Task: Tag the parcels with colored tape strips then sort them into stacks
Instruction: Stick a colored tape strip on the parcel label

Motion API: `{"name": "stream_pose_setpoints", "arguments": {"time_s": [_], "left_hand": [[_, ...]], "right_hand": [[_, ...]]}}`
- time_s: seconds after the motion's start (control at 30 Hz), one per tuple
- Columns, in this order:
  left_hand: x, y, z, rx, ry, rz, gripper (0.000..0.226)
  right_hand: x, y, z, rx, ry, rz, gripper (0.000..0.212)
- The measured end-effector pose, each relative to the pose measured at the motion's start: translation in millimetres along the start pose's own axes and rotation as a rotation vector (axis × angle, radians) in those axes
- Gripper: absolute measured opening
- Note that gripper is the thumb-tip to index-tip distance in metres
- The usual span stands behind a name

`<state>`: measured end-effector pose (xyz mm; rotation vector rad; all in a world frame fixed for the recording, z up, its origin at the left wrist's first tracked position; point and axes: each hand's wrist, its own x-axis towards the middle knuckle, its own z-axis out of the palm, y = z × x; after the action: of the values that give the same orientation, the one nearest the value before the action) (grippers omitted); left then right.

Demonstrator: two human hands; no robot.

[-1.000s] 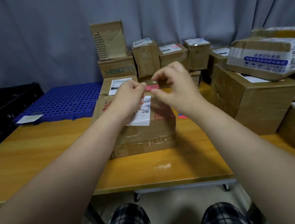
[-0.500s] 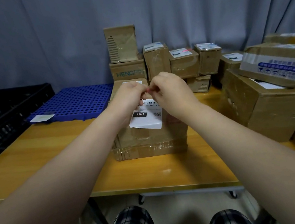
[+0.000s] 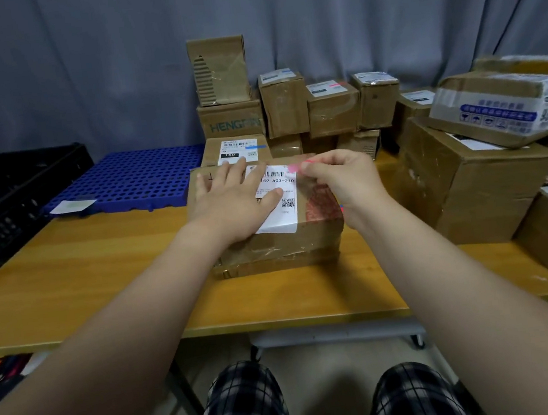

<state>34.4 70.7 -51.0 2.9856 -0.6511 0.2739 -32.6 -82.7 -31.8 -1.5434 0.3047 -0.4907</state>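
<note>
The table [image 3: 85, 282] has bare room left of the left hand [image 3: 230, 202], out to the near edge. Big boxes [image 3: 470, 190] crowd the right hand [image 3: 341, 178]. The left hand lies flat, fingers spread, on the box [image 3: 277, 248]. The right hand pinches a pink tape strip [image 3: 297, 167] just above the box's label [image 3: 283, 206].
</note>
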Motion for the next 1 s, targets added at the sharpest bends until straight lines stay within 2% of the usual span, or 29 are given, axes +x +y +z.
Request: {"name": "stream_pose_setpoints", "arguments": {"time_s": [0.17, 0.27, 0.43, 0.63, 0.77, 1.0], "left_hand": [[-27.4, 8.9, 3.9, 0.039, 0.217, 0.005, 0.067], [-34.2, 11.3, 6.1, 0.052, 0.286, 0.006, 0.068], [-45.4, 12.9, 14.5, 0.080, 0.409, 0.051, 0.068], [-46.1, 15.3, 11.0, 0.038, 0.409, 0.049, 0.066], [-38.0, 21.7, 3.6, -0.081, 0.407, -0.027, 0.061], [-22.2, 24.3, 1.8, -0.031, 0.351, -0.109, 0.062]], "right_hand": [[-23.9, -3.1, -0.3, 0.113, 0.026, 0.061, 0.009], [-32.1, -2.7, 0.2, 0.204, 0.041, 0.148, 0.012], [-36.8, 5.7, 0.4, 0.209, 0.098, 0.199, 0.017], [-41.9, 9.9, 0.6, 0.194, 0.112, 0.166, 0.017], [-38.2, 16.2, 5.3, 0.157, 0.143, 0.121, 0.016], [-34.0, 25.1, 18.7, 0.083, 0.160, 0.036, 0.019]]}}
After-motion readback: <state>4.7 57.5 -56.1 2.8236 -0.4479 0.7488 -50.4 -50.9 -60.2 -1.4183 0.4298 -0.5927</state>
